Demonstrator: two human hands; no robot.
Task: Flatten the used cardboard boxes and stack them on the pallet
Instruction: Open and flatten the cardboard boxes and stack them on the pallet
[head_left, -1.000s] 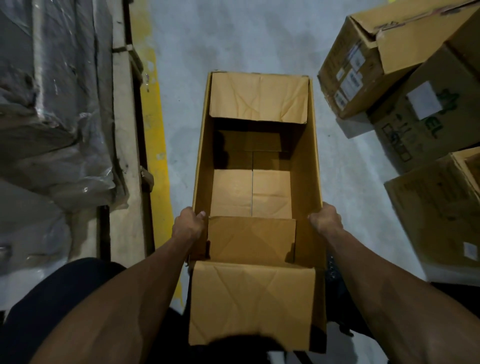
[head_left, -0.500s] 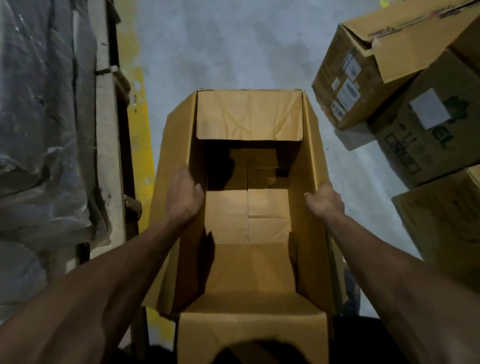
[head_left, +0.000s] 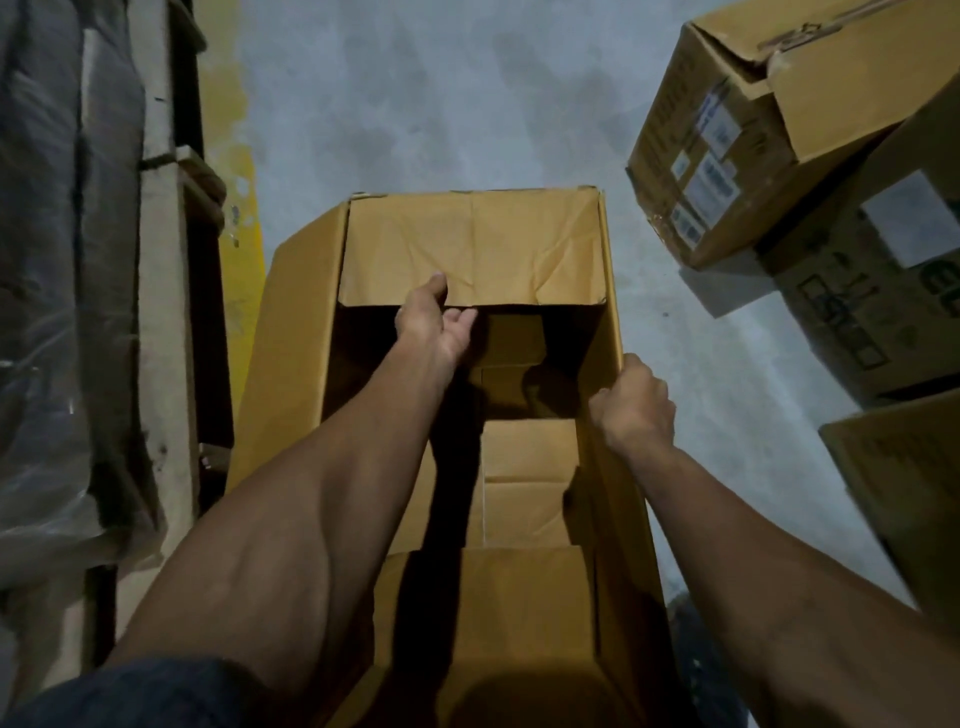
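Left hand (head_left: 434, 325) moved from side wall to far flap (head_left: 470, 249), grip spread, right hand (head_left: 631, 405) still clutching box (head_left: 613, 332) wall.

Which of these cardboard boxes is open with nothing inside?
The big box between the person's arms: open and empty. The boxes stacked at right, like the labelled box, show closed or partly closed flaps.

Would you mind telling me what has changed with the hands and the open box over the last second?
The left hand let go of the box's left wall and reached forward to the far flap, thumb on its edge. The right hand still grips the right wall of the open box. The neighbouring boxes stayed put.
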